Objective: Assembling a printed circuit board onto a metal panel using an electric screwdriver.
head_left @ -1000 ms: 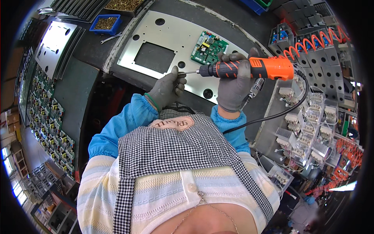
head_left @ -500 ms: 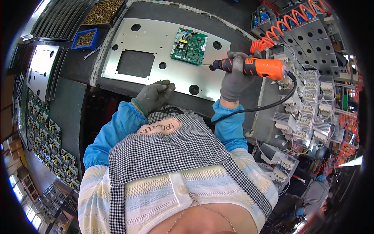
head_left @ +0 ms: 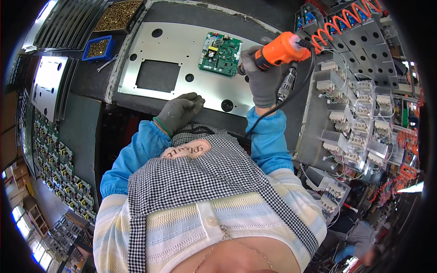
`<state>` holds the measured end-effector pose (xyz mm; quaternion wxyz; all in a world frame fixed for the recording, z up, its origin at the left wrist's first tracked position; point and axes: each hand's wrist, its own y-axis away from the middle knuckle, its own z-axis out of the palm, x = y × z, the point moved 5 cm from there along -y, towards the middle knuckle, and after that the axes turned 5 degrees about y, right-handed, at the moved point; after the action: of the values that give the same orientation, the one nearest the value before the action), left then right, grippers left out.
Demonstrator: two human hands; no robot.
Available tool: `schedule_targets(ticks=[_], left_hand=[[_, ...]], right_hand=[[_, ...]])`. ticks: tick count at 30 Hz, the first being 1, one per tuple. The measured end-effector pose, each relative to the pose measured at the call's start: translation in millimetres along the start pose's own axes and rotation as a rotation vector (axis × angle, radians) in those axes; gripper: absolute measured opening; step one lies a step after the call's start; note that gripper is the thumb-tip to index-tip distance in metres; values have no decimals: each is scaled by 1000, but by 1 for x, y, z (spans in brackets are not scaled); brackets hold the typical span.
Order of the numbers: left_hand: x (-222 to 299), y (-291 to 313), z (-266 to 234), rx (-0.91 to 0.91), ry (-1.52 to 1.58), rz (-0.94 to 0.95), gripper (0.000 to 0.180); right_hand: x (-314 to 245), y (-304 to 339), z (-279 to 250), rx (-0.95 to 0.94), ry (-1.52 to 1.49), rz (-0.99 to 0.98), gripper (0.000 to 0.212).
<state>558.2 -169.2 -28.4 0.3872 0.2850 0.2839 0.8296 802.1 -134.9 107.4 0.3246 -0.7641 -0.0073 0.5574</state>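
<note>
Orange plastic power screwdriver lies slanted, its long axis running from upper right down-left, tip at the green circuit board's right edge on the silver metal panel. The grey-gloved right hand wraps tight round its grip. The grey-gloved left hand rests loosely curled, holding nothing visible, on the panel's near edge.

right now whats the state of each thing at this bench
orange power screwdriver: gripped in right hand, tip at board edge
green circuit board: flat on metal panel
left hand: curled, resting at panel's near edge
blue tray: holding screws
</note>
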Motion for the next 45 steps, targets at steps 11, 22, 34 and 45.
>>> schedule_targets(ticks=[11,22,34,45], left_hand=[[57,-16,-69,-149,35,151,27],[383,-13,-135,495,-284,710,25],[535,-161,-71,704,-2547,204,62],[644,-198,-113,622,-2242,930,39]], right_hand=[[-3,-2,16,-71,-73,124,28],[-53,5,-63,128,-54,28,58],[-41,55,-99,-334,1037,-37,49],[38,117,-193,-954,1531,-42,28]])
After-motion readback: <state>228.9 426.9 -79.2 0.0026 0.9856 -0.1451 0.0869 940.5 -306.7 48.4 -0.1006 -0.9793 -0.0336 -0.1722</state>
